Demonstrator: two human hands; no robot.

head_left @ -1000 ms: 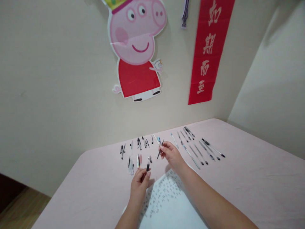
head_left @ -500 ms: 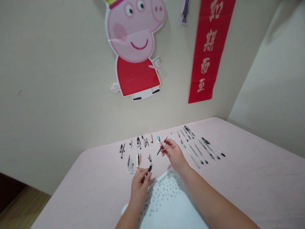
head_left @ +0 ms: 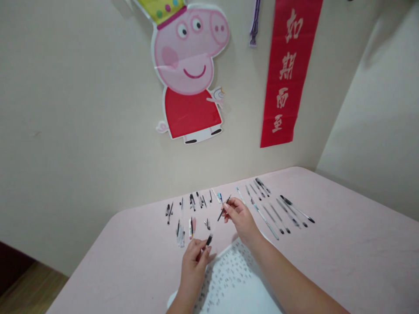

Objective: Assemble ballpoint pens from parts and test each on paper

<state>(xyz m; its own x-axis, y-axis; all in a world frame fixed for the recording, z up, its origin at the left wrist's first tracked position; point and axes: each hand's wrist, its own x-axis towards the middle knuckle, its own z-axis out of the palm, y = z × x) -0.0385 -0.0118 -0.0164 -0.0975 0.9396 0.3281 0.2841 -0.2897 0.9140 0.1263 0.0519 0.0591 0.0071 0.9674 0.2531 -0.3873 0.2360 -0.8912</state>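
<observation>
My right hand (head_left: pixel 240 218) pinches a thin black pen refill (head_left: pixel 224 208) that slants up to the right above the pink table (head_left: pixel 343 257). My left hand (head_left: pixel 194 261) is closed on a clear pen barrel with a black grip end (head_left: pixel 208 240) pointing up toward the refill. The two parts are apart, a short gap between them. Under both wrists lies a white sheet (head_left: pixel 229 283) covered in small dark marks.
Several small pen parts (head_left: pixel 191 209) lie in rows at the back left of the table. Several whole pens (head_left: pixel 278 209) lie side by side at the back right. A cartoon pig cutout (head_left: pixel 190 74) and a red banner (head_left: pixel 288 69) hang on the wall.
My right hand has tilted the refill and drawn it slightly nearer. My left hand has turned the barrel's black end upward toward it. The camera has tipped down a little.
</observation>
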